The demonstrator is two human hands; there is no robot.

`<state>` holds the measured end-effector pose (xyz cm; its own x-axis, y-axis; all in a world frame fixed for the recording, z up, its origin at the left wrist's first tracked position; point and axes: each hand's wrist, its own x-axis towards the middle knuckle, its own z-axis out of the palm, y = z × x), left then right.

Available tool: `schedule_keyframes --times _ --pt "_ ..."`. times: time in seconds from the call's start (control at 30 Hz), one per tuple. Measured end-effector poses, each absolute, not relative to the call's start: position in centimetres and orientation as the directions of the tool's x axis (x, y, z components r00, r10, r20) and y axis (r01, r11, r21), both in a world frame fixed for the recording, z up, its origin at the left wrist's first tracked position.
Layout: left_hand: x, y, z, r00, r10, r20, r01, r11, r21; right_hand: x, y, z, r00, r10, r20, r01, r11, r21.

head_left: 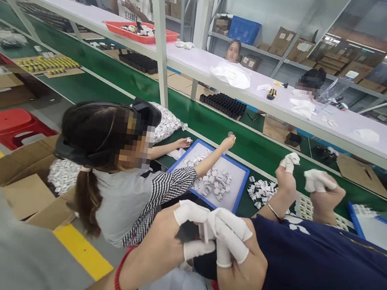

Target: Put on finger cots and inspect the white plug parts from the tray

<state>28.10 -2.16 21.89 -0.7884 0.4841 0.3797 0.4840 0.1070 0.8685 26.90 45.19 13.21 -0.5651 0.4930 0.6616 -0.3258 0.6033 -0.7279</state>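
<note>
My left hand (165,237) and my right hand (240,258) meet in front of me, with white finger cots on the fingertips. Between them is a small pale piece (205,231), mostly covered by the fingers, so its kind does not show. My left thumb and forefinger pinch it from the left. On the other side, the bent fingers of my right hand close against it. A red braided bracelet (120,277) circles my left wrist. Past my hands lies a blue-rimmed tray (244,184) bearing many small white plastic parts (215,182).
A co-worker in a striped sleeve (173,181) reaches over the tray. At right, another person's cot-covered hands (323,191) are raised. An open carton (31,193) of white parts and a red stool (14,125) stand left. A shelf (198,63) runs above the green bench.
</note>
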Motion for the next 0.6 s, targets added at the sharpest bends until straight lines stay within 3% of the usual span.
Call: schedule_keyframes --times 0.1,0.2,0.27,0.33,0.43,0.6 --pt "28.2 -1.9 22.0 -0.831 0.38 0.407 0.468 0.082 0.88 27.3 45.1 13.9 -0.763 0.229 0.605 -0.376 0.604 -0.703" --pt "28.4 -1.5 22.7 -0.885 0.268 0.38 0.338 -0.189 0.922 27.5 44.4 14.4 -0.769 0.294 0.567 -0.344 0.558 -0.756" --pt "28.7 -1.2 23.4 -0.89 0.253 0.38 0.263 -0.397 0.879 27.6 44.3 14.4 -0.725 0.358 0.588 -0.33 0.569 -0.753" --pt "29.1 -1.1 24.0 -0.889 0.251 0.383 0.233 -0.473 0.85 27.5 44.8 14.3 -0.737 0.284 0.613 -0.396 0.554 -0.733" --pt "29.6 -1.0 24.4 -0.882 0.287 0.375 0.2 -0.491 0.848 27.1 46.6 14.2 -0.845 0.104 0.525 -0.42 0.478 -0.771" --pt "29.9 -1.0 23.6 -0.821 0.3 0.485 0.322 -0.458 0.828 27.6 42.7 16.2 -0.75 0.432 0.501 -0.287 0.47 -0.835"
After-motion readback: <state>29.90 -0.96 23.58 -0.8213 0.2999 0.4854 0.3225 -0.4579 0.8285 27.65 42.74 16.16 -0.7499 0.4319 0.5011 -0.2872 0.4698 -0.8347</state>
